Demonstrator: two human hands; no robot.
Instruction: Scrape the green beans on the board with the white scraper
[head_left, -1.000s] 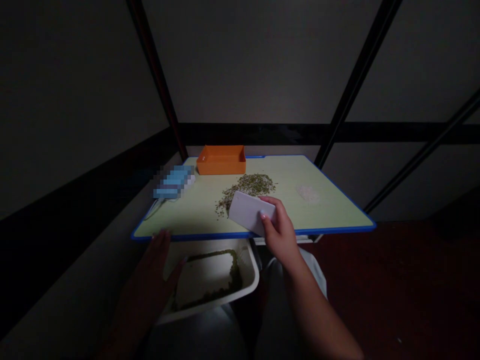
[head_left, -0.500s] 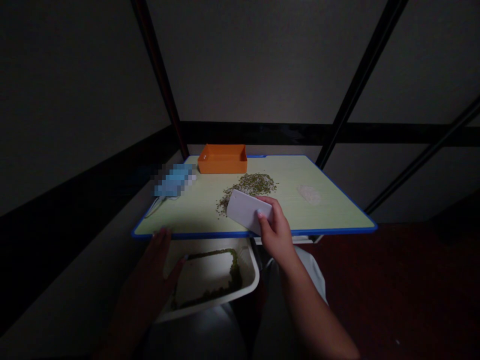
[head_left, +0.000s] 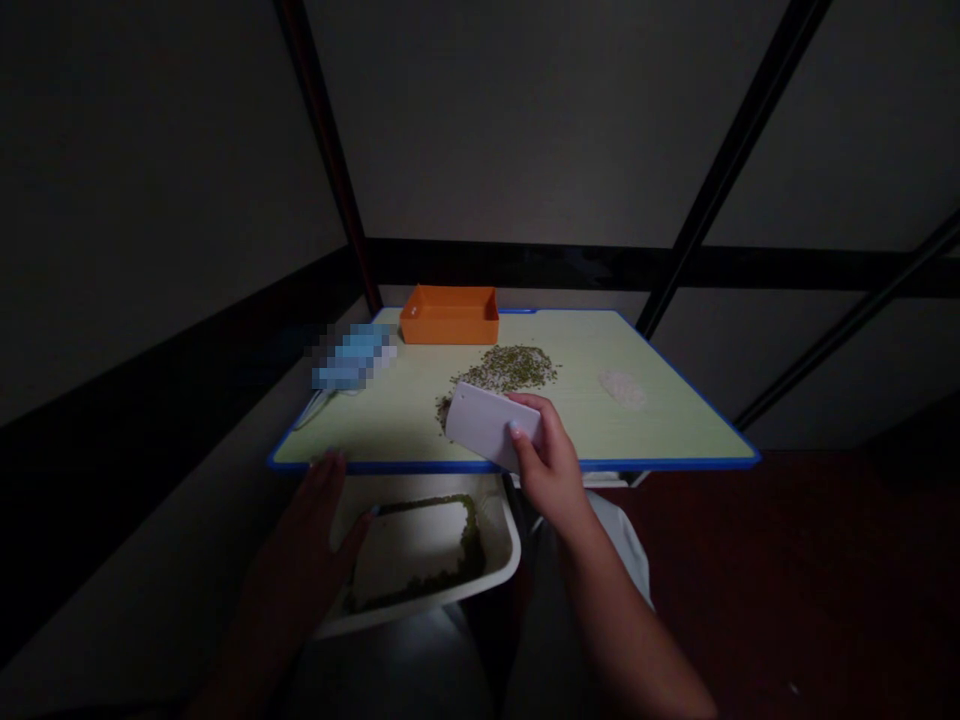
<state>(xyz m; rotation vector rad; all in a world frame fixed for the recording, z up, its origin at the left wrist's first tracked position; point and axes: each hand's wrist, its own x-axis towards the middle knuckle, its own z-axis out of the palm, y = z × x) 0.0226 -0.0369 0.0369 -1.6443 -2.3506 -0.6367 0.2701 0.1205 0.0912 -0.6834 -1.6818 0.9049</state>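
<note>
My right hand (head_left: pixel 551 465) is shut on a white plastic scraper (head_left: pixel 487 425), which stands tilted on the pale green table (head_left: pixel 660 425). Its far edge touches the near side of a loose pile of green mung beans (head_left: pixel 510 368). My left hand (head_left: pixel 315 530) is open, with its fingertips at the table's blue front edge. Its thumb reaches over a white tray (head_left: pixel 499 545) below that edge, and the tray holds a ring of green beans around a pale middle.
An orange rectangular box (head_left: pixel 450 318) stands at the table's far edge. To its left lies a blurred blue object (head_left: pixel 352 358) with a thin cord. A small pale heap of grains (head_left: pixel 622 390) sits at the right. Dark walls and black frame bars surround the table.
The scraper and my right hand have moved a little left along the near side of the bean pile. My left hand has stayed about where it was, and the view has shifted slightly.
</note>
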